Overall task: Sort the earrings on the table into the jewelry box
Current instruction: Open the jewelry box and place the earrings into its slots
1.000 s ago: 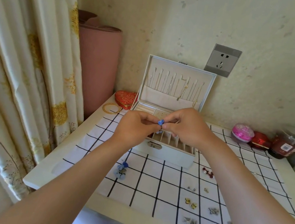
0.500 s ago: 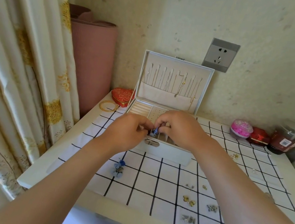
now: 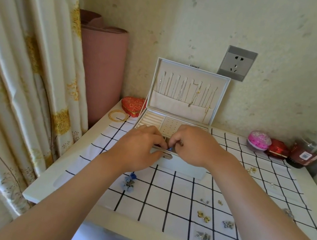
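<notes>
Jewelry box: white, on the bench, with the lid open and upright.
Lid contents: thin necklaces hang in a row above a fabric pocket.
Box tray: ring rolls at rear left, a perforated panel beside them. The front compartments are mostly hidden by the hands.
Blue earring: over the box's front compartments, between the fingertips of both hands.
Left grip: fingers curled, pinching the blue earring above the box's clasp.
Right grip: fingers curled, pinching the same earring.
Loose earrings: a blue flower piece lies just before the box's front left corner. Gold pair and silver pairs lie to the front right of the box, on the checked cloth.
Left of box: red heart case, gold bangles.
Right of box: pink round case, red case, drink cup.
</notes>
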Action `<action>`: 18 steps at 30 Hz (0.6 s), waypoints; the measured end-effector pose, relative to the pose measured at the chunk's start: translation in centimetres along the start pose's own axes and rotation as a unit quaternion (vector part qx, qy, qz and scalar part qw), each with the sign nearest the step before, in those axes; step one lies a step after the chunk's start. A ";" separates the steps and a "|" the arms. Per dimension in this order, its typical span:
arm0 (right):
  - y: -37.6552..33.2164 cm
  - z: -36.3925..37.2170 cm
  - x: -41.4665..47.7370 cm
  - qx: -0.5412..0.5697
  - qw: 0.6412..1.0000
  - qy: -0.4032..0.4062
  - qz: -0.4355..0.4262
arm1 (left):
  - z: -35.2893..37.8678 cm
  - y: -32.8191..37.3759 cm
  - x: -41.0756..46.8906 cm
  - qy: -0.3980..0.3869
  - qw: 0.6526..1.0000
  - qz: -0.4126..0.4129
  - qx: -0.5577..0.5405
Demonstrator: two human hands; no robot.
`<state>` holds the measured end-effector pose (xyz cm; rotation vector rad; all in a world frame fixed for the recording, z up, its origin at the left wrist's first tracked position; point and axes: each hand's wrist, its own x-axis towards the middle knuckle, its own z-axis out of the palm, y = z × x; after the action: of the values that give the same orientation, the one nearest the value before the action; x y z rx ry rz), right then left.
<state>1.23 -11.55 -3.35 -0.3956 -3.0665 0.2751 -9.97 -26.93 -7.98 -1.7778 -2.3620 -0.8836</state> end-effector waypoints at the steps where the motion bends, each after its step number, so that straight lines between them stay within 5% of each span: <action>1: -0.1 0.1 -0.1 0.001 1.000 -0.004 0.000 | -0.2 0.0 -0.1 0.000 1.000 -0.002 -0.001; 8: -0.3 0.5 -0.5 0.013 0.999 0.033 0.026 | -2.0 -0.4 -1.8 0.041 0.998 -0.039 0.005; 13: -1.2 1.4 -0.8 -0.006 1.000 0.010 0.027 | -3.0 0.2 -3.6 -0.069 0.993 -0.099 0.017; 18: -2.9 0.9 -1.5 0.000 0.994 0.107 0.007 | -3.0 -0.2 -4.7 -0.184 0.966 -0.155 0.091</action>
<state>1.93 -14.85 -3.73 -0.4163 -2.8562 0.2167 -9.44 -32.43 -7.25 -1.6466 -2.8997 -0.3558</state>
